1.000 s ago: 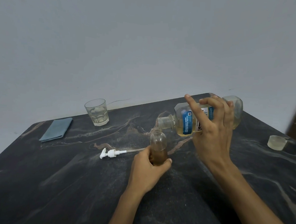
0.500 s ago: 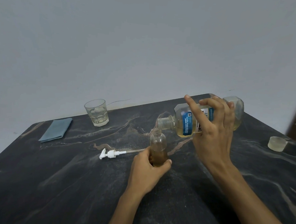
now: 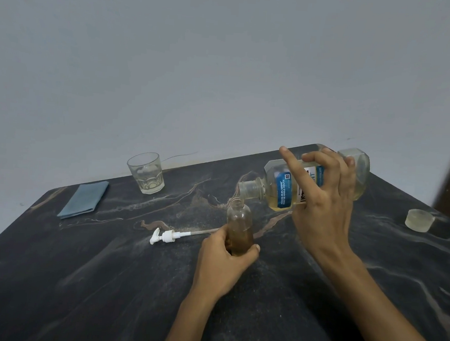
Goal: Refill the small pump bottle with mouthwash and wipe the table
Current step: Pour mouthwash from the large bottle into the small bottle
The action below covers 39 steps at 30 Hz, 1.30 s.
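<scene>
A: Head view: the left hand has its grip wrapped round the small clear plastic bottle, standing upright mid-worktop and about half full of amber liquid.

B: And the right hand?

A: Its grip is holding the big clear mouthwash bottle with the blue label, tipped nearly flat, neck just above the small bottle's mouth. Index finger sticks out straight.

B: The pump?

A: The white pump head with its tube lies on the dark marbled worktop, just left of the small bottle. A folded blue cloth and a clear glass tumbler sit far left, a translucent cap far right.
</scene>
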### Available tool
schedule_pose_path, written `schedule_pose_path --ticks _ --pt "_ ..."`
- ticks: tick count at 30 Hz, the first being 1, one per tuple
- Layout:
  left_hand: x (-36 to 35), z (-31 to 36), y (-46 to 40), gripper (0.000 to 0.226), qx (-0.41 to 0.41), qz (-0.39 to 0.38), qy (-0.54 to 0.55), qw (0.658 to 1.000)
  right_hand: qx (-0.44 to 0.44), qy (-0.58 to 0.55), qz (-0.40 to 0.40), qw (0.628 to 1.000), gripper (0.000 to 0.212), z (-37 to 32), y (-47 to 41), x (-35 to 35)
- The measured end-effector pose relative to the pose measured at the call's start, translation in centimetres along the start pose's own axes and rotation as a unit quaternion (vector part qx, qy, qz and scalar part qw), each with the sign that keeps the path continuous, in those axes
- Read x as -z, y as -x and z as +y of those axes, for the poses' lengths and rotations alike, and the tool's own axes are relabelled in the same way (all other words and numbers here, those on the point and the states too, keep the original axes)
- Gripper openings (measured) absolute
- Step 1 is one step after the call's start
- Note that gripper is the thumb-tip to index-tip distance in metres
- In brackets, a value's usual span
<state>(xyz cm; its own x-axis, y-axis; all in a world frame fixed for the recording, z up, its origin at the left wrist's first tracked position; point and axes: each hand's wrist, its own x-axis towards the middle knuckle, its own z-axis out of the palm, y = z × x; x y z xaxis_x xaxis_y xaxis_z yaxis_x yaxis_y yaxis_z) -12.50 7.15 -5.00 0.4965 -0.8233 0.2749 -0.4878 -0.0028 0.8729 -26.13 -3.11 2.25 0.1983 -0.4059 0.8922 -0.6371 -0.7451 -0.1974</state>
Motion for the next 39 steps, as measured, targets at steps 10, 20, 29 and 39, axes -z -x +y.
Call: schedule_pose_path --ticks 10,20,29,39 --pt "-0.01 -0.03 0.02 0.020 -0.002 0.000 0.000 1.000 0.003 -0.005 0.011 1.000 0.098 0.11 0.05 -0.07" --pt "0.00 -0.20 -0.05 0.020 -0.012 0.001 0.002 1.000 0.003 -0.010 0.002 1.000 0.096 0.02 0.13 -0.08" --pt "-0.05 -0.31 -0.03 0.020 -0.017 0.000 -0.002 1.000 0.001 -0.008 -0.001 1.000 0.098 -0.08 0.09 0.04" --pt "0.00 -0.32 -0.06 0.021 -0.008 0.000 -0.002 1.000 0.010 0.007 -0.002 1.000 0.095 -0.18 -0.05 0.13"
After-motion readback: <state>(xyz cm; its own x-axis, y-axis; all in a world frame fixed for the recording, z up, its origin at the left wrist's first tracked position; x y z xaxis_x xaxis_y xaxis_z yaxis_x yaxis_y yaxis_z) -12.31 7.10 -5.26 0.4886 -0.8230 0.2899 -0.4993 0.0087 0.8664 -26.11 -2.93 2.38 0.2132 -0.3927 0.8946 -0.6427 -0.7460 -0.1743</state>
